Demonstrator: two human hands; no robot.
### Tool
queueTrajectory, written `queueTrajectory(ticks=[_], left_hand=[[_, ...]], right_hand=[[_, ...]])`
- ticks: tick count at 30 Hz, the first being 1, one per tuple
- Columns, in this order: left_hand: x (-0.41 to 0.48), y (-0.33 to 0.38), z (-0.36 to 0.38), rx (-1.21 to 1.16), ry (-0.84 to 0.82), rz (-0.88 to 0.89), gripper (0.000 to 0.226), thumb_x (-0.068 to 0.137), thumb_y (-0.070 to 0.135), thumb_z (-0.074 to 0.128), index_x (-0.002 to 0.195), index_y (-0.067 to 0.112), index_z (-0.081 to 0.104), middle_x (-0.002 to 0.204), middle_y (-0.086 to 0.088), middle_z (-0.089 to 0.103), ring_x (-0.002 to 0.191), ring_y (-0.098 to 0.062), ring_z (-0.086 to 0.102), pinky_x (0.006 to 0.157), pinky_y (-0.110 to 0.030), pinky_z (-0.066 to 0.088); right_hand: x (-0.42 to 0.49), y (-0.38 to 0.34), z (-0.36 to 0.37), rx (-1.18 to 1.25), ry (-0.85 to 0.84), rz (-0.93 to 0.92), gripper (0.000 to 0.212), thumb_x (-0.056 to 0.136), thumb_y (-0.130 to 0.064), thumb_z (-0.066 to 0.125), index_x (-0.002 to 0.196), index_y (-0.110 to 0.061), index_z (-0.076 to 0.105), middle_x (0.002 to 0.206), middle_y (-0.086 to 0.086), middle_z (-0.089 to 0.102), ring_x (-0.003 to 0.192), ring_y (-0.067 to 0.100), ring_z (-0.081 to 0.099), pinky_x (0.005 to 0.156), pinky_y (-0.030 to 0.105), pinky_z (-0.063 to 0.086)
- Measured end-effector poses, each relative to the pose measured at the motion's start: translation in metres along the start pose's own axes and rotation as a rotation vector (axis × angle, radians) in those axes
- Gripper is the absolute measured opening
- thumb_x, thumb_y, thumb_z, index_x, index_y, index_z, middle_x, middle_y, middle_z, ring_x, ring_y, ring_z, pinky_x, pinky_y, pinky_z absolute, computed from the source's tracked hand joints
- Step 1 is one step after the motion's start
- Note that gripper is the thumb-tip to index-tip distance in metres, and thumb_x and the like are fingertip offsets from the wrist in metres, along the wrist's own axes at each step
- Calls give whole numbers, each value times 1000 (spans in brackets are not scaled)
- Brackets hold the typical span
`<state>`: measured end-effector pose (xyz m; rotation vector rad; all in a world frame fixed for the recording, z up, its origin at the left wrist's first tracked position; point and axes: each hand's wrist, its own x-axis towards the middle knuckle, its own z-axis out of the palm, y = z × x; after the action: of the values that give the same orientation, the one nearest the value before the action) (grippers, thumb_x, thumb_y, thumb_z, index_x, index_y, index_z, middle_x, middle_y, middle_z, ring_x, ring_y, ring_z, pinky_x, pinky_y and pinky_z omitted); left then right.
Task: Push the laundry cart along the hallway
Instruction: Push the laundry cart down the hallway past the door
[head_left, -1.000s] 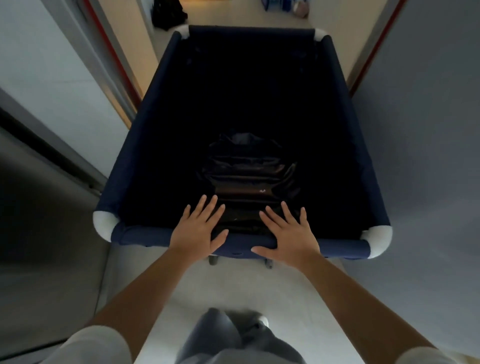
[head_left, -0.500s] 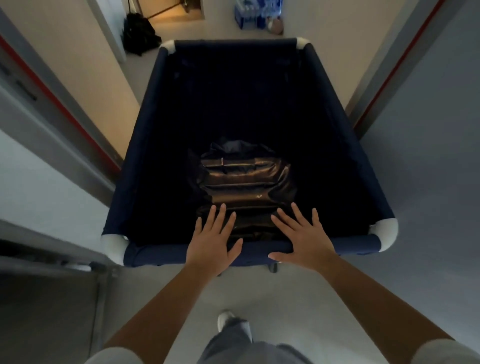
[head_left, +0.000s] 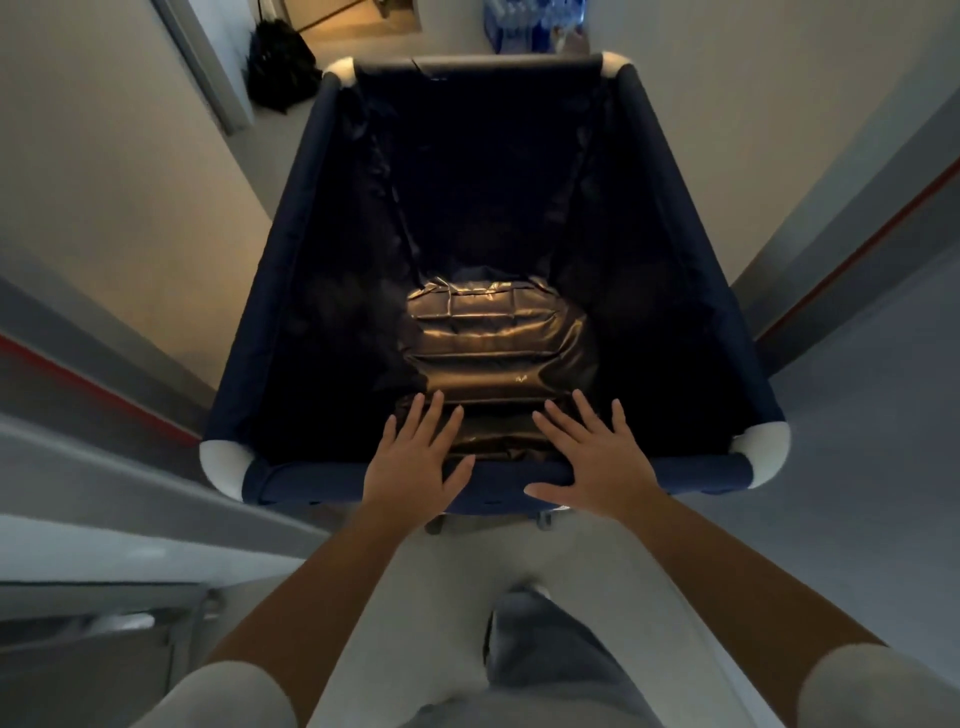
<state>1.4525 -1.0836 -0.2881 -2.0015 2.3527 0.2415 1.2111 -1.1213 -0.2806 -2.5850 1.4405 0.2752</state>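
Note:
A navy fabric laundry cart (head_left: 291, 223) with white corner pieces fills the middle of the head view, its far end pointing down the hallway. A shiny dark bag (head_left: 493, 338) lies at the bottom of it. My left hand (head_left: 415, 462) presses flat on the near rim, fingers straight and spread over the edge. My right hand (head_left: 592, 462) lies flat on the same rim a little to the right, thumb pointing left. Both arms are stretched out in front of me.
Walls close in on both sides, with a red-striped door frame (head_left: 852, 260) at the right and another on the left. Ahead, a black bag (head_left: 280, 67) sits on the floor at the left and a pack of water bottles (head_left: 530, 26) beyond the cart.
The cart has rolled forward through the doorway; the door frames have slid back past its sides and more of the room ahead shows. Both hands stay flat on the near rim.

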Motion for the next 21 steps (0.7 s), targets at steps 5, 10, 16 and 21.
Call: queueTrajectory(ticks=[5, 10, 16, 21], left_hand=[[64, -14, -10, -33, 19, -16, 62, 91, 54, 21, 146, 25, 14, 156, -2, 7, 143, -22, -1, 114, -43, 6], [129, -29, -20, -32, 29, -14, 61, 93, 52, 27, 146, 24, 16, 156, -2, 8, 143, -22, 0, 113, -43, 8], [217, -52, -40, -51, 70, -5, 69, 86, 56, 16, 144, 20, 27, 153, -5, 20, 142, -26, 10, 111, -47, 18], [295, -75, -57, -85, 114, 23, 66, 87, 53, 22, 139, 15, 38, 148, -10, 33, 138, -32, 23, 106, -53, 25]], right_hand=[[57, 33, -16, 30, 9, -20, 102, 62, -87, -1, 147, -31, 1, 157, -8, 4, 143, 24, -12, 110, 53, -13], [114, 64, -35, 20, 13, -18, 96, 68, -85, 8, 147, -31, 1, 157, -7, 4, 143, 24, -12, 110, 53, -12], [196, 103, -55, -16, 63, -10, 101, 64, -87, -3, 147, -31, 2, 157, -7, 7, 143, 24, -11, 107, 54, -18], [269, 132, -76, -21, 61, 31, 100, 65, -88, 1, 147, -31, 5, 156, -7, 10, 140, 22, -16, 100, 51, -29]])
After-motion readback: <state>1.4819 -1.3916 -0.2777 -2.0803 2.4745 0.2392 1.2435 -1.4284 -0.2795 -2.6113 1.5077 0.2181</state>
